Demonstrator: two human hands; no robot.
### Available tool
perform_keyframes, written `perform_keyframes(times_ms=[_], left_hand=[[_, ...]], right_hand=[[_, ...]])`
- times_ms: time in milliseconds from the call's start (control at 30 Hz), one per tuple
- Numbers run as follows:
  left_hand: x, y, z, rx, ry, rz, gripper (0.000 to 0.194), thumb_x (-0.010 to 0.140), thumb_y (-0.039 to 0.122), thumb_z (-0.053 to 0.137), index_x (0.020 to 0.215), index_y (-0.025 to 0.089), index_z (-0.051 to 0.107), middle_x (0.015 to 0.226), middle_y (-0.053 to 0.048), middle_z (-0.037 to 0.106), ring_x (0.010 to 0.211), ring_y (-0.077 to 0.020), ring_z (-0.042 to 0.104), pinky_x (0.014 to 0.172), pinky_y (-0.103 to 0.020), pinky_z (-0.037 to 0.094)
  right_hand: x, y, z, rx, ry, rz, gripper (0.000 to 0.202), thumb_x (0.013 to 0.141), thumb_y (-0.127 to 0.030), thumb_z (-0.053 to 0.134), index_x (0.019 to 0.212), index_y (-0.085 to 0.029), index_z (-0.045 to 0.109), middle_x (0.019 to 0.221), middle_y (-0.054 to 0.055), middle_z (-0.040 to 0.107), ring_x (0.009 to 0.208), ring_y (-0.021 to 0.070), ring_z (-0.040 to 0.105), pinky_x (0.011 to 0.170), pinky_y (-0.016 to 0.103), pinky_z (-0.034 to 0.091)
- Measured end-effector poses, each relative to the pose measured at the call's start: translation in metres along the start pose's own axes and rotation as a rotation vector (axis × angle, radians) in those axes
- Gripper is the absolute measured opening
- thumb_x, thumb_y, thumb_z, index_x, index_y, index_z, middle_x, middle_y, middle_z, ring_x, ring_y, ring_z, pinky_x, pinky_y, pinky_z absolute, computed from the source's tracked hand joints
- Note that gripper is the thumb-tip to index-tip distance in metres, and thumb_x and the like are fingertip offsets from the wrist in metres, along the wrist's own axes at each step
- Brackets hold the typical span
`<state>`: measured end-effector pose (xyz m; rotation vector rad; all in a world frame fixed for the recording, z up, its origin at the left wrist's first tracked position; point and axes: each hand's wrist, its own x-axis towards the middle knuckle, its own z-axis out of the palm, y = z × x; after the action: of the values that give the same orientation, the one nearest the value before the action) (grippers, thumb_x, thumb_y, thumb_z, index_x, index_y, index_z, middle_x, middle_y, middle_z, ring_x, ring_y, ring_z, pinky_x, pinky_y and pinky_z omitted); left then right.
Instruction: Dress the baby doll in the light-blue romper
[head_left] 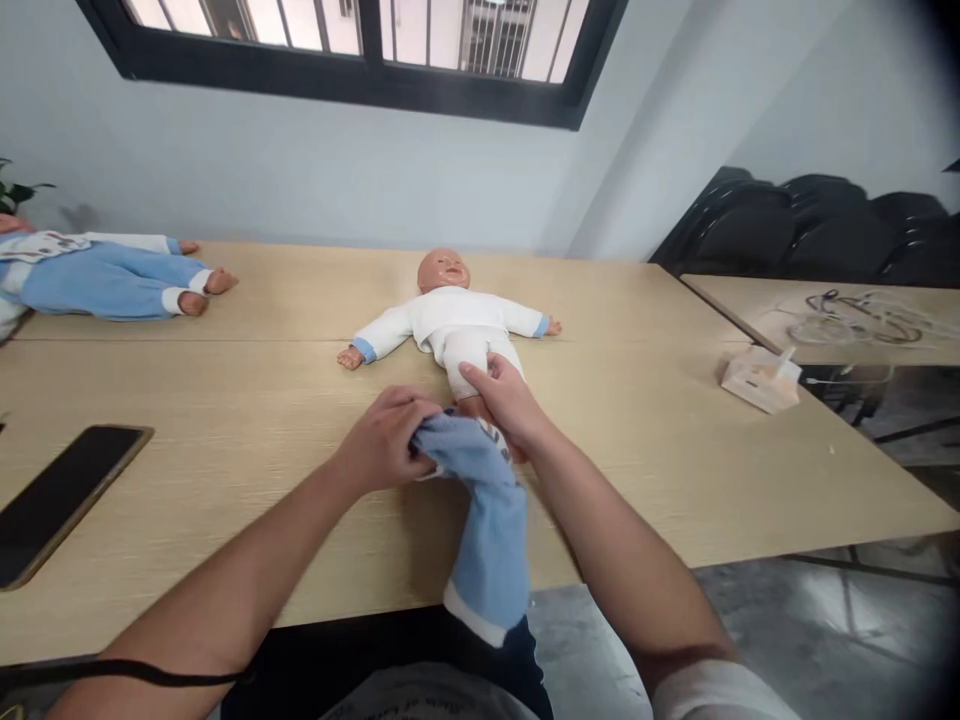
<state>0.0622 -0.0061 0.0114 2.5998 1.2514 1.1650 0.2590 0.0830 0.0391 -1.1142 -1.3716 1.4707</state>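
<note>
A baby doll (pixel 459 315) in a white top with blue cuffs and white bottoms lies on its back on the wooden table, head toward the wall. My left hand (pixel 390 435) is closed on blue trousers (pixel 491 530) with white hems, bunched at the doll's lower leg; one trouser leg hangs over the table's front edge. Around the doll's leg, at the white bottoms, my right hand (pixel 510 400) is wrapped with its thumb on top. The doll's feet are mostly hidden by the cloth and my hands.
Another doll (pixel 112 275) in blue trousers lies at the far left of the table (pixel 637 430). A dark phone (pixel 67 495) rests at the left. On the right stand a tissue box (pixel 763 380) and a second table with coiled tubes (pixel 862 318). Black chairs (pixel 817 230) are stacked behind.
</note>
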Motion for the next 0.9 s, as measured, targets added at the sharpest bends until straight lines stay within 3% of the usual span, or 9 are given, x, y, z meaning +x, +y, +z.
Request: perform_keyframes(times_ms=[100, 167, 200, 267, 367, 500, 600, 733, 900], left_hand=[[0.002, -0.004, 0.004, 0.052, 0.314, -0.11, 0.052, 0.071, 0.018, 0.073, 0.117, 0.022, 0.05, 0.119, -0.011, 0.061, 0.114, -0.0306, 0.058, 0.101, -0.049, 0.048], [0.004, -0.003, 0.004, 0.079, 0.477, -0.146, 0.04, 0.072, 0.017, 0.073, 0.105, 0.022, 0.05, 0.108, -0.008, 0.061, 0.103, -0.0271, 0.06, 0.095, -0.047, 0.049], [0.006, -0.002, 0.003, 0.066, 0.473, -0.134, 0.032, 0.073, 0.014, 0.07, 0.095, 0.023, 0.05, 0.098, -0.004, 0.061, 0.093, -0.0236, 0.06, 0.089, -0.042, 0.05], [0.008, 0.001, -0.001, -0.016, 0.328, -0.049, 0.026, 0.074, 0.004, 0.063, 0.081, 0.024, 0.048, 0.08, 0.002, 0.059, 0.077, -0.0175, 0.057, 0.077, -0.033, 0.05], [0.01, 0.006, -0.004, -0.107, 0.156, 0.081, 0.03, 0.074, -0.004, 0.055, 0.085, 0.023, 0.059, 0.083, 0.001, 0.068, 0.079, -0.0158, 0.063, 0.078, -0.031, 0.052], [0.009, 0.005, -0.003, -0.058, 0.181, 0.103, 0.041, 0.08, -0.004, 0.053, 0.107, 0.023, 0.068, 0.1, -0.003, 0.077, 0.094, -0.0184, 0.069, 0.089, -0.035, 0.056], [0.008, 0.0, -0.003, -0.019, 0.203, 0.082, 0.042, 0.083, -0.003, 0.053, 0.11, 0.024, 0.069, 0.102, -0.003, 0.078, 0.096, -0.0192, 0.071, 0.09, -0.036, 0.058], [0.006, 0.001, -0.002, -0.019, 0.13, 0.096, 0.044, 0.08, 0.001, 0.06, 0.115, 0.025, 0.069, 0.107, -0.004, 0.078, 0.103, -0.0216, 0.071, 0.093, -0.039, 0.058], [0.005, 0.009, 0.003, 0.083, 0.129, 0.051, 0.048, 0.075, -0.001, 0.061, 0.115, 0.026, 0.068, 0.11, -0.004, 0.077, 0.109, -0.0241, 0.07, 0.097, -0.042, 0.056]], right_hand=[[-0.005, 0.007, 0.011, -0.007, 0.04, 0.007, 0.046, 0.08, -0.049, 0.08, 0.11, -0.021, 0.06, 0.098, 0.004, 0.074, 0.087, 0.022, 0.069, 0.076, 0.035, 0.058], [-0.005, 0.01, 0.015, 0.04, 0.059, 0.01, 0.047, 0.078, -0.048, 0.081, 0.109, -0.022, 0.057, 0.094, 0.003, 0.074, 0.086, 0.0213, 0.069, 0.076, 0.034, 0.057], [-0.004, 0.012, 0.015, 0.073, 0.066, 0.012, 0.048, 0.078, -0.047, 0.082, 0.11, -0.022, 0.056, 0.093, 0.002, 0.074, 0.087, 0.021, 0.07, 0.076, 0.034, 0.057], [-0.002, 0.014, 0.015, 0.142, 0.073, 0.019, 0.051, 0.076, -0.047, 0.083, 0.111, -0.023, 0.053, 0.092, 0.001, 0.073, 0.086, 0.0206, 0.07, 0.076, 0.034, 0.057], [-0.001, 0.013, 0.015, 0.186, 0.095, 0.029, 0.054, 0.074, -0.047, 0.084, 0.111, -0.023, 0.053, 0.095, 0.001, 0.073, 0.087, 0.0209, 0.07, 0.076, 0.035, 0.057], [-0.005, 0.011, 0.016, 0.224, 0.077, 0.074, 0.048, 0.076, -0.049, 0.083, 0.103, -0.022, 0.054, 0.091, 0.002, 0.072, 0.083, 0.0211, 0.067, 0.075, 0.036, 0.056], [-0.007, 0.013, 0.016, 0.261, 0.104, 0.109, 0.048, 0.076, -0.052, 0.083, 0.096, -0.024, 0.049, 0.079, -0.002, 0.066, 0.075, 0.0188, 0.064, 0.069, 0.033, 0.053], [-0.004, 0.02, 0.015, 0.251, 0.163, 0.088, 0.052, 0.073, -0.054, 0.084, 0.092, -0.026, 0.045, 0.073, -0.006, 0.061, 0.068, 0.0161, 0.061, 0.065, 0.03, 0.05], [-0.007, 0.024, 0.016, 0.175, 0.109, 0.07, 0.045, 0.079, -0.062, 0.075, 0.094, -0.024, 0.056, 0.076, -0.002, 0.066, 0.075, 0.0189, 0.065, 0.072, 0.032, 0.055]])
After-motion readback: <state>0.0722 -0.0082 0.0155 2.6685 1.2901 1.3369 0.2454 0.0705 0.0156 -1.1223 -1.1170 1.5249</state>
